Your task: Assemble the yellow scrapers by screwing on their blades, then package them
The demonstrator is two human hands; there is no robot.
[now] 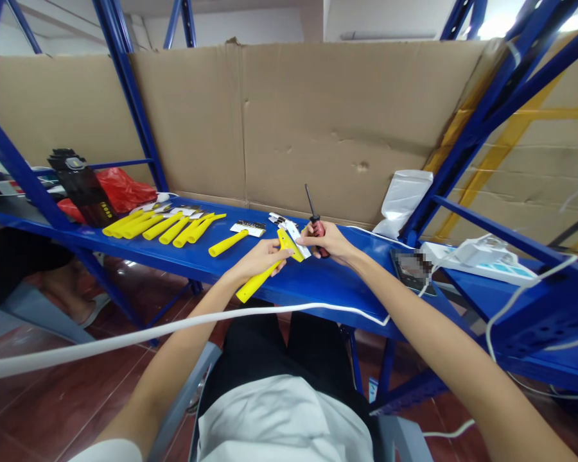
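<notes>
My left hand [264,258] is closed round a yellow-handled scraper [254,287], its handle slanting down to the left. A white and metallic piece [291,230] sits at the scraper's head. My right hand [331,240] grips a screwdriver [319,229] with a dark red handle, its shaft pointing up and away from the scraper. The thumb and finger of that hand also touch the scraper's head. Left of my hands lies another yellow scraper [228,244] with a white and dark head. Farther left, several similar yellow scrapers [154,228] lie in a row.
Cardboard [308,122] stands behind the blue shelf [197,266]. A black box [79,186] and red plastic bag [125,189] stand left. On the right are a white pouch [404,199], phone [413,269] and power strip [481,263]. A white cable [187,322] crosses before me. Another person's leg shows left.
</notes>
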